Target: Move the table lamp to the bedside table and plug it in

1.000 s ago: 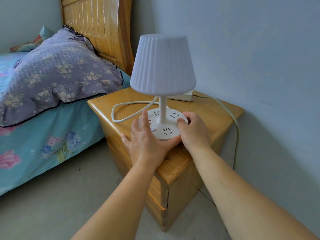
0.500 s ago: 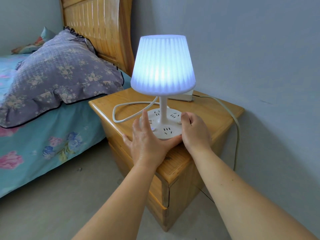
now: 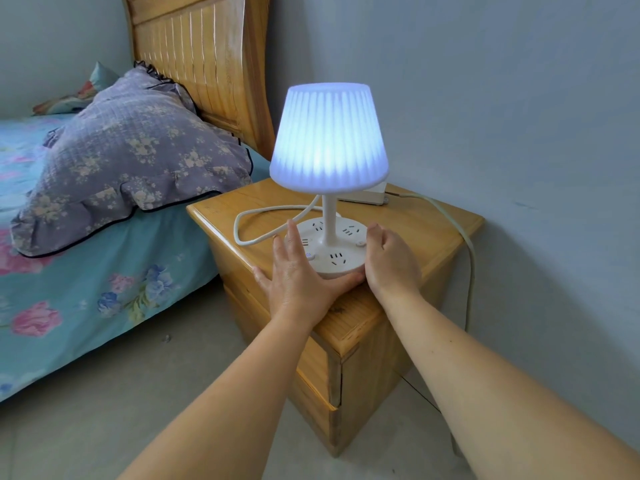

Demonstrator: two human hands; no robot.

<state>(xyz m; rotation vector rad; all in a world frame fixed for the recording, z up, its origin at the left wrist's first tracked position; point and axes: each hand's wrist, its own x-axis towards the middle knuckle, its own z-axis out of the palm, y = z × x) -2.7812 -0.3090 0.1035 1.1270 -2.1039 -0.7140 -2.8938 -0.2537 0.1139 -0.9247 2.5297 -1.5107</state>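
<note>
The white table lamp (image 3: 329,136) stands lit on the wooden bedside table (image 3: 415,230), its ribbed shade glowing bluish white. Its round base (image 3: 337,252) carries several sockets. The lamp's white cord (image 3: 256,211) loops over the tabletop to the left and runs back behind the stem, where its end is hidden. My left hand (image 3: 298,275) cups the base's front left edge, fingers up along the side and thumb against the front. My right hand (image 3: 391,261) hovers just right of the base with loosely curled fingers, holding nothing.
A white box (image 3: 370,195) lies at the table's back by the wall, and its cable (image 3: 465,244) hangs down the right side. Left of the table is a bed (image 3: 86,289) with a purple floral pillow (image 3: 131,157) and a wooden headboard (image 3: 201,53).
The lamp went from dark to lit. My right hand's fingers, which rested on the base's right side, have lifted off and drawn slightly back. The left hand stays on the base.
</note>
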